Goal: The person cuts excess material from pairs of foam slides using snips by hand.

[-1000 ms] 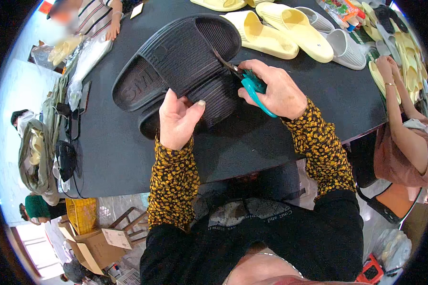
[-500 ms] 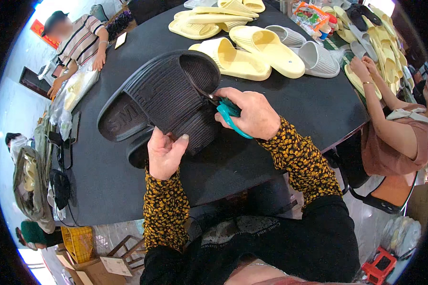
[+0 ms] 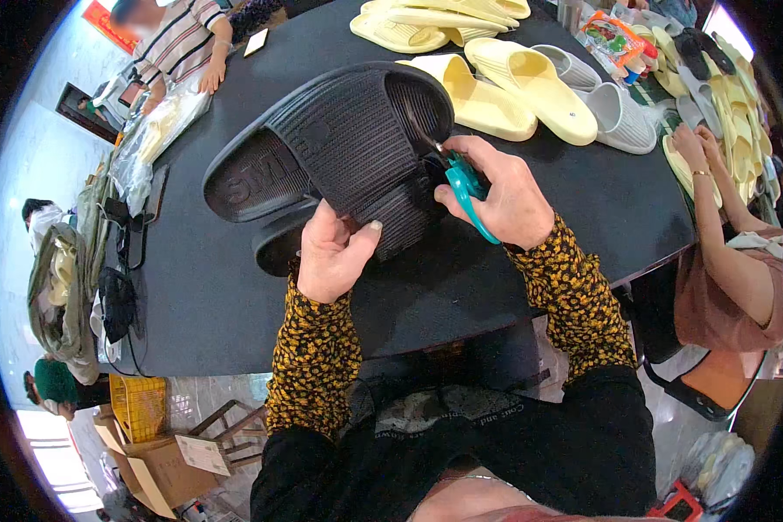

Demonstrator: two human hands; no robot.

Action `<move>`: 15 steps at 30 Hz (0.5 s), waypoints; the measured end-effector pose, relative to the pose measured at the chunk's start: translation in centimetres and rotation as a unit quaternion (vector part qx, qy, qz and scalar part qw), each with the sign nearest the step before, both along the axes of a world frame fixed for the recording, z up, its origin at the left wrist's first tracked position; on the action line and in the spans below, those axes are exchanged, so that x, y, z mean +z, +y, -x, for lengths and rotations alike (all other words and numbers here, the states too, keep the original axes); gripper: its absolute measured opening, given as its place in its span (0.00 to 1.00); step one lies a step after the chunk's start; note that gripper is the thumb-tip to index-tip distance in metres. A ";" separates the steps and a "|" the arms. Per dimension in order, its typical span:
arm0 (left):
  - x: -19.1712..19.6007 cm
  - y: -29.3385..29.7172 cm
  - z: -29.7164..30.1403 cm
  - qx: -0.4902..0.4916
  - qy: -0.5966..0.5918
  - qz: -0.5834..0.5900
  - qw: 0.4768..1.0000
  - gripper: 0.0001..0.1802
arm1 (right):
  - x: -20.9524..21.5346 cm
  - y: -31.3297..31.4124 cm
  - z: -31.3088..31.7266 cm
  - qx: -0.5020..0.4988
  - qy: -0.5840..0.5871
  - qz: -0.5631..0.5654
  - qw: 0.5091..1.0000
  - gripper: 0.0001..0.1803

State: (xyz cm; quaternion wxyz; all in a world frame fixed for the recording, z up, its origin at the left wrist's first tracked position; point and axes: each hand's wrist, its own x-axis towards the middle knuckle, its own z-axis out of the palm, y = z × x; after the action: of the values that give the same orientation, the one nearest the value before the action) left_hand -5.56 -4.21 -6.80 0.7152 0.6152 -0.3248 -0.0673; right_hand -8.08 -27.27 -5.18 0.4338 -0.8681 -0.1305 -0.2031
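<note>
Right hand point(image 3: 500, 196) closed on teal scissors point(image 3: 468, 187), tips just left of fingers at black slipper point(image 3: 339, 152); left hand point(image 3: 332, 257) pinching strap's near edge, slipper lying long leftward.

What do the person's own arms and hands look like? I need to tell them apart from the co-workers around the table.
Both forearms wear long, close-fitting sleeves in black with a dense mustard-yellow speckle, ending at the wrists. The left hand and right hand are bare: no gloves, and no rings or watch that I can see. The left thumbnail looks longish and pale. The sleeves run back into dark clothing at the bottom of the picture.
</note>
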 end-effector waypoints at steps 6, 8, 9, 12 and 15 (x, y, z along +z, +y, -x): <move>0.1 -0.5 0.1 0.028 -0.012 -0.025 0.999 0.30 | -0.1 0.1 0.0 -0.047 -0.077 0.072 0.993 0.26; -0.1 -0.6 0.0 0.047 -0.038 -0.030 0.998 0.29 | 0.0 0.2 -0.1 -0.057 -0.077 0.081 0.992 0.26; 0.0 -0.7 0.0 0.047 -0.037 -0.030 0.998 0.29 | 0.1 0.2 0.0 -0.060 -0.079 0.080 0.992 0.26; 0.4 -0.9 0.2 0.066 -0.045 -0.054 0.995 0.28 | 0.2 0.2 0.1 -0.067 -0.083 0.076 0.991 0.25; 0.3 -1.1 0.2 0.067 -0.049 -0.041 0.996 0.27 | 0.5 0.3 0.2 -0.071 -0.085 0.062 0.992 0.25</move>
State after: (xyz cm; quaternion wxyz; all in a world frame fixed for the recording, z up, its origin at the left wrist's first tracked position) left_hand -5.75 -5.30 -6.45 0.6758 0.6666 -0.3145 -0.0019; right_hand -8.28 -26.97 -4.71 0.3508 -0.8800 -0.1176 -0.2977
